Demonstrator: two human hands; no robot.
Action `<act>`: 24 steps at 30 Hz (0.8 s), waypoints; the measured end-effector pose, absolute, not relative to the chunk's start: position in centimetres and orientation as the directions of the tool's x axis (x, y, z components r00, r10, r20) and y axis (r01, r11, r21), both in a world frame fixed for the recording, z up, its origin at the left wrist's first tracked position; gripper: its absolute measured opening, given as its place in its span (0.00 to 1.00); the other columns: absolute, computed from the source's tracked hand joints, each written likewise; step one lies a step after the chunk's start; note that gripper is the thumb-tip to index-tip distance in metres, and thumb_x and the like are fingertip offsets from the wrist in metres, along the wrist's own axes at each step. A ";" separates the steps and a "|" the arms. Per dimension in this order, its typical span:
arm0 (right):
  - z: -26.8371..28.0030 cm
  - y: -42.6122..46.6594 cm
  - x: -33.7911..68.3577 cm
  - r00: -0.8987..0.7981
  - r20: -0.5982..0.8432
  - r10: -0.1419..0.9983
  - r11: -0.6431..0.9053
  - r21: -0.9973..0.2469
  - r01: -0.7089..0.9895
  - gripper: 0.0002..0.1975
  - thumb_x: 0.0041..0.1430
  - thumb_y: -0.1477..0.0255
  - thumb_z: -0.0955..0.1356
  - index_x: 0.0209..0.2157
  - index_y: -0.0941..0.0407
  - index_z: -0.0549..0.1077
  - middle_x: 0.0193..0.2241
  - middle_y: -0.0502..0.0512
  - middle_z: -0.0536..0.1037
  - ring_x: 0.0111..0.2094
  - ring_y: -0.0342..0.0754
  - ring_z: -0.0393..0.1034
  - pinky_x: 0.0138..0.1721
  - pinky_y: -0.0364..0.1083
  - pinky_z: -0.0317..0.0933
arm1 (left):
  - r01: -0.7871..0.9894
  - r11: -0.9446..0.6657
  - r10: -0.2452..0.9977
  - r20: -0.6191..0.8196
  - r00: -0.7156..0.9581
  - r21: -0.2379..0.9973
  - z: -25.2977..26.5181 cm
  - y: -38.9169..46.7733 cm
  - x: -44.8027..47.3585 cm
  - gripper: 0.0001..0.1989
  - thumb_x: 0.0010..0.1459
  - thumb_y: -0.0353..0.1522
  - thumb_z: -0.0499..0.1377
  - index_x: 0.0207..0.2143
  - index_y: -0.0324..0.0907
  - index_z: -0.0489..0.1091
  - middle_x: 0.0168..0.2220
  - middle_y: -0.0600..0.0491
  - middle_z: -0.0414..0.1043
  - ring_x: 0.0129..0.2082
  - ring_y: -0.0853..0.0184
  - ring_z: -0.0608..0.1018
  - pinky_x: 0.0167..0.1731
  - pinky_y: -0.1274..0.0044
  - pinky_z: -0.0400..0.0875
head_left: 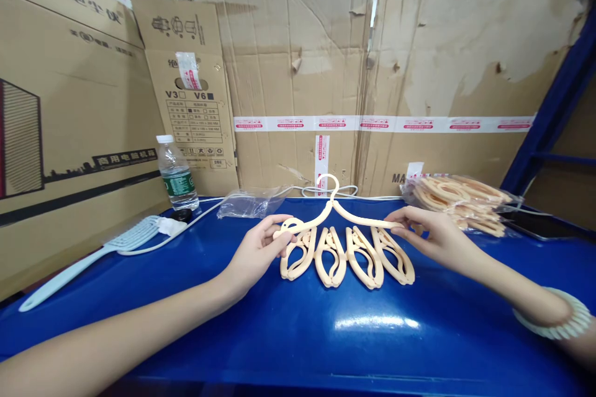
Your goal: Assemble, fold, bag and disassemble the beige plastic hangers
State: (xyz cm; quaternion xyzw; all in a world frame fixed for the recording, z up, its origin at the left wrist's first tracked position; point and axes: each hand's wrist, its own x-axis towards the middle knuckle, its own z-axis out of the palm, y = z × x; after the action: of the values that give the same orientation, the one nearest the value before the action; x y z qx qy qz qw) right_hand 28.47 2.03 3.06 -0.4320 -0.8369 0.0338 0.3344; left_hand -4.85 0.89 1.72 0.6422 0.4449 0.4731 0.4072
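Observation:
A cream plastic folding clothes hanger [358, 216] is spread wide with its hook pointing up. My left hand [261, 247] pinches its left arm end between thumb and fingers. The right arm end is gripped by my right hand [426, 231]. Beneath the hanger, several folded hangers lie in a row on the blue table, among them one by my left hand [298, 260], two in the middle [330, 258] [364, 258] and one at the right [393, 257]. The upper part of the leftmost is partly hidden.
Plastic-bagged hangers [459, 198] lie at the back right beside a dark flat device [535, 224]. To the left are a water bottle [177, 177], a pale blue hairbrush [93, 255], a white cable [186, 232] and a clear plastic bag [251, 205]. Cardboard [298, 74] walls the blue table [298, 335].

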 end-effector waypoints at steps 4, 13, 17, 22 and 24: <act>3.3 1.8 28.3 -0.410 0.540 0.735 0.634 -0.332 0.698 0.15 0.65 0.60 0.62 0.39 0.56 0.73 0.33 0.58 0.78 0.31 0.51 0.70 0.30 0.48 0.63 | 0.192 -0.268 0.958 0.241 0.154 0.944 1.8 0.9 -4.8 0.20 0.57 0.39 0.60 0.49 0.40 0.66 0.32 0.52 0.75 0.26 0.70 0.72 0.34 0.75 0.70; 2.8 2.1 28.5 -0.483 0.582 0.655 0.704 -0.236 0.670 0.11 0.65 0.64 0.63 0.41 0.55 0.73 0.34 0.55 0.76 0.33 0.50 0.70 0.30 0.46 0.66 | 0.165 -0.251 0.964 0.231 0.129 0.954 1.9 0.8 -4.8 0.21 0.55 0.39 0.61 0.48 0.39 0.67 0.31 0.53 0.74 0.26 0.71 0.71 0.32 0.77 0.69; 2.6 2.6 28.9 -0.544 0.595 0.592 0.730 -0.109 0.675 0.10 0.65 0.66 0.64 0.40 0.55 0.74 0.34 0.57 0.77 0.35 0.52 0.69 0.30 0.48 0.66 | 0.174 -0.273 0.958 0.251 0.137 0.946 1.7 1.0 -4.9 0.19 0.55 0.39 0.61 0.46 0.38 0.68 0.31 0.53 0.75 0.26 0.71 0.71 0.33 0.78 0.68; 2.0 3.0 29.7 -0.574 0.617 0.538 0.662 0.112 0.741 0.12 0.67 0.72 0.60 0.39 0.56 0.74 0.35 0.58 0.78 0.35 0.53 0.73 0.33 0.50 0.67 | 0.150 -0.297 0.949 0.274 0.155 0.943 1.3 1.1 -5.0 0.17 0.56 0.41 0.60 0.42 0.37 0.70 0.30 0.52 0.75 0.26 0.71 0.70 0.32 0.78 0.68; 1.8 2.8 29.7 -0.561 0.631 0.536 0.592 0.193 0.782 0.13 0.67 0.74 0.58 0.40 0.56 0.74 0.37 0.57 0.79 0.33 0.53 0.75 0.30 0.49 0.67 | 0.122 -0.291 0.949 0.269 0.165 0.949 1.2 1.2 -5.0 0.17 0.56 0.41 0.60 0.41 0.37 0.70 0.30 0.51 0.75 0.26 0.71 0.70 0.31 0.78 0.68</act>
State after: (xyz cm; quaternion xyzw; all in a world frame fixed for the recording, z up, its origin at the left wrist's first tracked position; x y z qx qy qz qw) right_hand 29.75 2.79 1.79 -0.3868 -0.8522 -0.2330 0.2643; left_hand -4.99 1.21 1.18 0.6364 0.4206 0.4903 0.4215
